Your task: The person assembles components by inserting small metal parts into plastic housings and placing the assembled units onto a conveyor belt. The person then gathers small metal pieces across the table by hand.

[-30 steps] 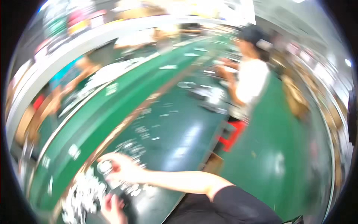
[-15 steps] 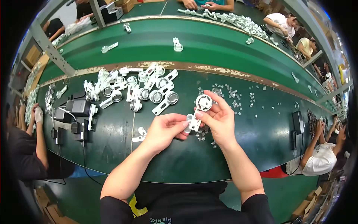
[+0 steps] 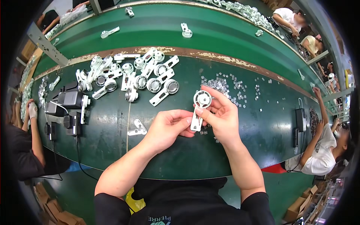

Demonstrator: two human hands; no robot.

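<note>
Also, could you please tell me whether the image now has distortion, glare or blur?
Head view: strong fisheye bending, so the green belt curves, and the corners are black; head view: soft pale glare on the dark green table; head view: the right hand and its white part look reasonably sharp.

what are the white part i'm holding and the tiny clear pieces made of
White spoked part: probably moulded plastic, smooth and opaque with a soft sheen. Tiny clear pieces: see-through with bright glints, so likely glossy plastic, though glass is possible.
</note>
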